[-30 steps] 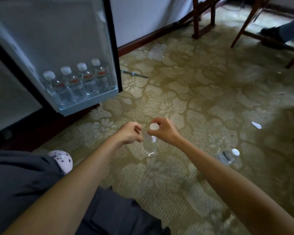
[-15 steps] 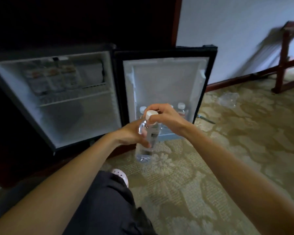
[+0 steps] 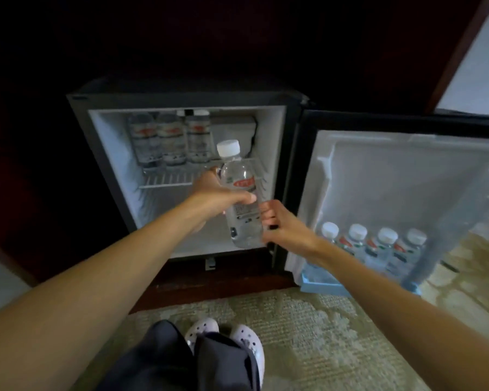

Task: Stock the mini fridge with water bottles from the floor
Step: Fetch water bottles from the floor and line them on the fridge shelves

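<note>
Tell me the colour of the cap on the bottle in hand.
White. The cap of the water bottle shows best in the head view.

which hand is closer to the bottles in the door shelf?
Right. The right hand sits just left of the door bottles, beside the held bottle; the left hand grips that bottle farther left, in front of the fridge.

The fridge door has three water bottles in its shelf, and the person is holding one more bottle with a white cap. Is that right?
Nearly. The head view shows four water bottles in the door shelf, not three. The left hand does hold one more white-capped bottle.
</note>
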Available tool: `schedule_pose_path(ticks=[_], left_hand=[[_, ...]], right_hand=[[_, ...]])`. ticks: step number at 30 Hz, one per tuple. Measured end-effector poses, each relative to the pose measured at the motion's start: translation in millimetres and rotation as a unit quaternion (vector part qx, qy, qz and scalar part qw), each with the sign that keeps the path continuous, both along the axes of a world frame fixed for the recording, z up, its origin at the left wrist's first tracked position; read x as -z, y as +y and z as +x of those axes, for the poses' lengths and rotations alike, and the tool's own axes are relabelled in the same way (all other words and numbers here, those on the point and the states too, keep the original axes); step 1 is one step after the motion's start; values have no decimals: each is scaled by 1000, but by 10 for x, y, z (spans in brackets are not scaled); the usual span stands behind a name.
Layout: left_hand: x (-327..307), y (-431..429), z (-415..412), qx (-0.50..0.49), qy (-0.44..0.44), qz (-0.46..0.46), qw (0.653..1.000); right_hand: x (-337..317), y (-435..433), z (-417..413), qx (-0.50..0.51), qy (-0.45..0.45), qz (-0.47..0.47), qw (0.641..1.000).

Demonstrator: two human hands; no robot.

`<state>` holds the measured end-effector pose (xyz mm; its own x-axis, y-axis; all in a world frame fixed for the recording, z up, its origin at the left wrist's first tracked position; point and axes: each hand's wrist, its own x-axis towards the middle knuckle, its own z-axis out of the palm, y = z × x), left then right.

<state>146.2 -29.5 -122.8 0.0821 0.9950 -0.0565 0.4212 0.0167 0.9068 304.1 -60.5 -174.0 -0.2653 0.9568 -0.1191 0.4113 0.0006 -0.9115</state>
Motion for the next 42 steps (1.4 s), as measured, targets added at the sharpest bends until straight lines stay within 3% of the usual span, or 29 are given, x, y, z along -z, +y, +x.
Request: schedule_pose_path(ticks=[5, 12, 18, 23, 30, 42], left_hand=[[0, 427, -150, -69, -36, 18, 997], [141, 985, -214, -34, -93, -43, 994], [199, 1320, -284, -1, -130, -43, 991], [385, 1546, -387, -57, -53, -26, 997], [455, 1774, -498, -61, 78, 31, 995], [650, 1911, -575, -74, 77, 34, 994]], right_hand=[[156, 500, -390, 41, -101, 111, 988], [231, 1201, -571, 107, -86, 90, 986], [265, 1729, -612, 211, 28, 73, 974], [209, 2020, -541, 237, 75, 80, 965], [309, 2452, -756, 233, 53, 97, 966], [469, 2787, -1015, 246, 191, 51, 949]])
